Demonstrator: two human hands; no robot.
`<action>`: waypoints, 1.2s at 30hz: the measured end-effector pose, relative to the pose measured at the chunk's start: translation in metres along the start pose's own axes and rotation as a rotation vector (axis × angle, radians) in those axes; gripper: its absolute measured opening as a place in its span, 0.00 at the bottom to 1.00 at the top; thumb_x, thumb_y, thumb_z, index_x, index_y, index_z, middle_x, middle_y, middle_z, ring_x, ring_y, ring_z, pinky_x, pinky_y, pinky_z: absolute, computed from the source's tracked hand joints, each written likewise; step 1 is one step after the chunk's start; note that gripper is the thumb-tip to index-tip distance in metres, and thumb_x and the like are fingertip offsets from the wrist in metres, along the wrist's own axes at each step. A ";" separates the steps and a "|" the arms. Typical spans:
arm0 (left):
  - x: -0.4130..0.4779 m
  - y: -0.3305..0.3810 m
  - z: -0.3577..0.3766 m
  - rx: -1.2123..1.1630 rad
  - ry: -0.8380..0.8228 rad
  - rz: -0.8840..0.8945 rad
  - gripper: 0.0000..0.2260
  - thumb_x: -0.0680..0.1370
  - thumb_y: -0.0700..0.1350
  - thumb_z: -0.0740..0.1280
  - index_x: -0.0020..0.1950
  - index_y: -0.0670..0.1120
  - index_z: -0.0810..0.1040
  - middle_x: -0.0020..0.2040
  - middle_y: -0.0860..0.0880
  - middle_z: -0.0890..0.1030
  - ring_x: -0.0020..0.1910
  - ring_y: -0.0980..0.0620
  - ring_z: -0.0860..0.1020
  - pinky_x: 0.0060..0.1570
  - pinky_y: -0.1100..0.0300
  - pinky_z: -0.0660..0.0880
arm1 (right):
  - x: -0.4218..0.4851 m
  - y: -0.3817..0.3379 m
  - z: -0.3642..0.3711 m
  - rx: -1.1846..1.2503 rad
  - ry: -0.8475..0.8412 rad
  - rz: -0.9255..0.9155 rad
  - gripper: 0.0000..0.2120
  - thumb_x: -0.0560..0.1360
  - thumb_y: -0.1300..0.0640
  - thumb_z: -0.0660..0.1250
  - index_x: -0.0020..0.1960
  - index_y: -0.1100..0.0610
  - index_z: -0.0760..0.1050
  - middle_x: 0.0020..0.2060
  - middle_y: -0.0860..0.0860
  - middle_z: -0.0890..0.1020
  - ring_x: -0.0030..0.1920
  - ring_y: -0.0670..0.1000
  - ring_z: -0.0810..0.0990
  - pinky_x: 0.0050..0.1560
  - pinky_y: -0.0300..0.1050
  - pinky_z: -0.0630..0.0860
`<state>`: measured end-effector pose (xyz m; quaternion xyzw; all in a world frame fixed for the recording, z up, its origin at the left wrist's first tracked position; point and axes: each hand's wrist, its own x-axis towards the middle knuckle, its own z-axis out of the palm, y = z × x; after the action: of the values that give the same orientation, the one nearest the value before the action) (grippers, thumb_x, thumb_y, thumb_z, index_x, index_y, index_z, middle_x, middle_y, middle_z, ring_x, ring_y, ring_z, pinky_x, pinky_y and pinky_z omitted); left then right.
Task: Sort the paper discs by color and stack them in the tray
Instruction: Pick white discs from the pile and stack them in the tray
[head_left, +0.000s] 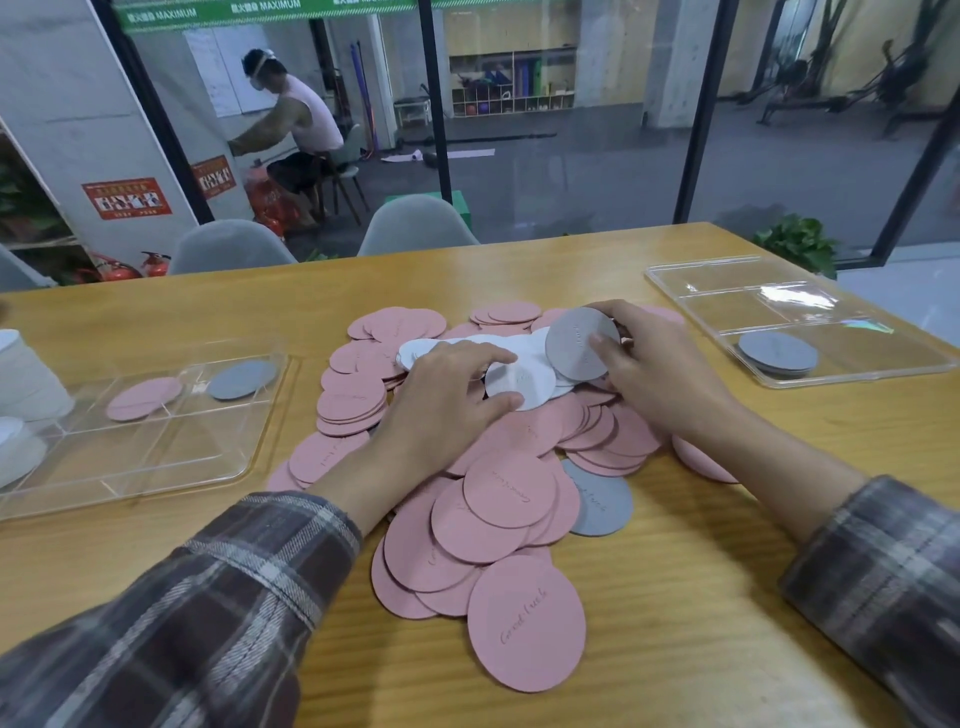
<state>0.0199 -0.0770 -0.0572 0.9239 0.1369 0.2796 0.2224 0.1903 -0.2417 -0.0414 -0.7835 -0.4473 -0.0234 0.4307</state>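
Pink round paper discs (506, 491) lie in a loose, overlapping heap on a light wooden table (701, 597), spreading under and between both hands and back toward the wrists; the nearest one shows the embossed words "Good luck". The left hand (441, 400) rests on top of the heap with its fingers spread and gently curved over a few white round paper discs (519, 387), its thumb tip on the edge of one. Whether it pinches that disc or only lies on it cannot be told. The right hand (660, 369), just beside the left hand's fingertips, grasps a round grey paper disc (576, 343), thumb across its face and fingers behind its far edge, holding it tilted up above the white ones. A flat grey disc (602, 506) lies at the heap's edge, between the two forearms and nearer the right one. Out past the left hand sits a clear plastic divided tray (156, 467), with a single pink disc (144, 398) and a single grey disc (242, 379) in separate far compartments. Beyond it, at the left border, stand stacks of white discs (26, 374). Out past the right hand sits a second clear plastic tray (727, 306) holding a short stack of grey discs (777, 354) in a near compartment. Both forearms wear plaid sleeves (234, 597). Across the table from the hands stand two grey chairs (415, 223) before a glass wall.
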 end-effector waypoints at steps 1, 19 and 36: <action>0.000 0.001 -0.001 -0.062 0.027 -0.020 0.17 0.75 0.45 0.78 0.63 0.50 0.83 0.57 0.54 0.83 0.51 0.58 0.78 0.57 0.61 0.77 | 0.000 0.000 0.000 0.000 -0.002 0.003 0.13 0.82 0.57 0.60 0.66 0.52 0.75 0.52 0.46 0.82 0.48 0.49 0.81 0.47 0.45 0.77; 0.011 0.026 -0.003 -0.663 0.100 -0.394 0.07 0.76 0.38 0.76 0.52 0.42 0.83 0.38 0.43 0.87 0.39 0.43 0.88 0.47 0.48 0.86 | -0.006 -0.019 0.006 0.288 -0.139 0.022 0.11 0.84 0.52 0.58 0.62 0.50 0.77 0.46 0.50 0.83 0.35 0.56 0.81 0.36 0.50 0.79; 0.037 0.000 0.012 0.134 -0.112 -0.036 0.15 0.79 0.50 0.72 0.64 0.47 0.83 0.64 0.51 0.82 0.65 0.46 0.76 0.67 0.45 0.71 | 0.004 0.003 -0.006 -0.055 0.033 0.056 0.16 0.84 0.59 0.58 0.70 0.57 0.70 0.49 0.48 0.75 0.45 0.49 0.72 0.37 0.37 0.67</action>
<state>0.0567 -0.0667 -0.0494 0.9482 0.1592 0.2138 0.1726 0.1968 -0.2440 -0.0383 -0.8069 -0.4172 -0.0365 0.4166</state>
